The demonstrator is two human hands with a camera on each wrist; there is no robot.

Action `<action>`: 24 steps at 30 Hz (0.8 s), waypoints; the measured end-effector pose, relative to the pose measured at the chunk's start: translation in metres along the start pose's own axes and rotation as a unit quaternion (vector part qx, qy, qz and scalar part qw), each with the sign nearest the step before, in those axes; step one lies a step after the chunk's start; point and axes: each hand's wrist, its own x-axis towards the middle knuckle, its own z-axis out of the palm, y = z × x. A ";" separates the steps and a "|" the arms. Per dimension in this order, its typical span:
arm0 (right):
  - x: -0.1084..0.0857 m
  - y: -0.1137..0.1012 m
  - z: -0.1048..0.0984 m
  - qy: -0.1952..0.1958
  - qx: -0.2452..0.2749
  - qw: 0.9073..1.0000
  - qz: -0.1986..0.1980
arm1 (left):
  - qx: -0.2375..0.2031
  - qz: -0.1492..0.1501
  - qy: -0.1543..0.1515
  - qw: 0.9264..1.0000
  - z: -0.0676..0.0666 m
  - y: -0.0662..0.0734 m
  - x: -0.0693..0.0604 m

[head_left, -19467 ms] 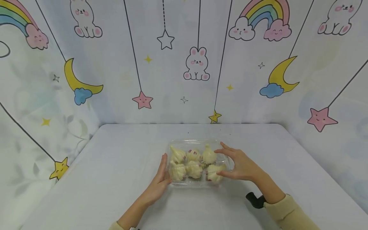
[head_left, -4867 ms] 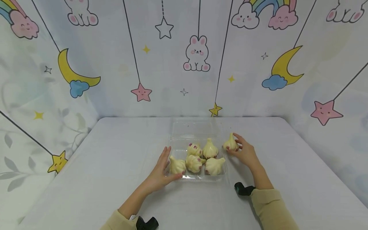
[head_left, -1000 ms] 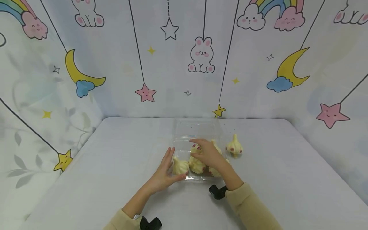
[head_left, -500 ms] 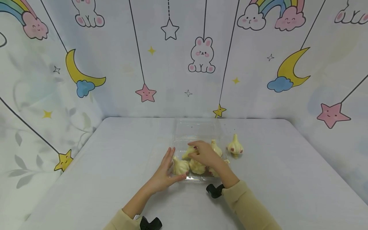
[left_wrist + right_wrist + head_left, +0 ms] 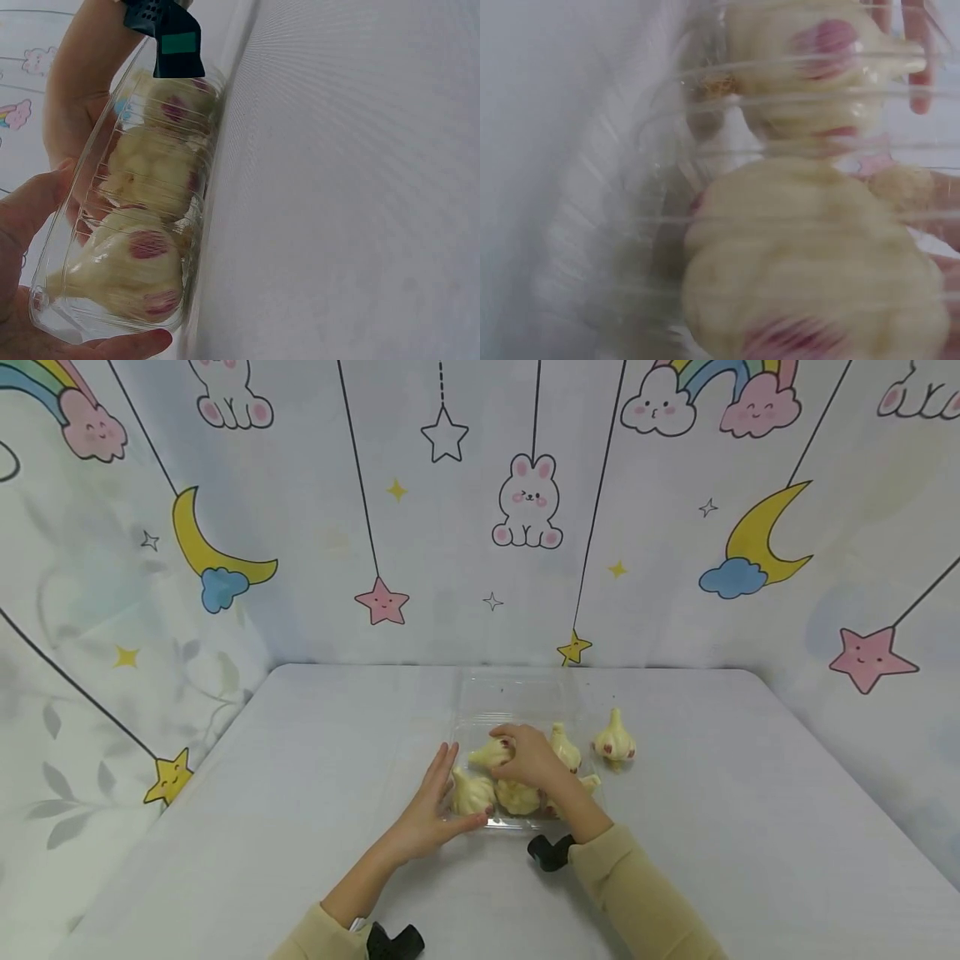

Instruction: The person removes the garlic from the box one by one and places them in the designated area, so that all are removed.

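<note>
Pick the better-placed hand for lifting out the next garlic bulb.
Right, probably: the right hand grips a garlic bulb in the clear box; the left hand is spread against the box's left end, perhaps steadying it.

Left hand (image 5: 423,820): fingers extended and near together, thumb spread well apart from them. Left forearm (image 5: 352,889) slants inward and forward, sleeve (image 5: 311,937) ending short of the wrist. Right hand (image 5: 534,762): slightly farther forward, palm downward, thumb and fingers curved in a pinch. Right forearm (image 5: 588,814) slants forward and leftward; bare wrist.
</note>
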 end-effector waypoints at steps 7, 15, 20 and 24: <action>-0.001 0.001 0.002 0.019 0.000 1.000 0.006 | 0.011 0.007 0.001 1.000 0.000 -0.002 0.002; -0.003 0.003 0.002 0.041 0.012 0.999 0.003 | 0.005 0.005 0.000 1.000 0.000 -0.002 0.002; -0.005 0.002 0.000 0.072 0.026 0.997 -0.005 | 0.002 0.005 0.002 1.000 0.000 -0.003 0.002; -0.010 -0.001 -0.005 0.105 0.048 0.993 -0.009 | 0.001 0.003 0.003 1.000 0.000 -0.001 0.001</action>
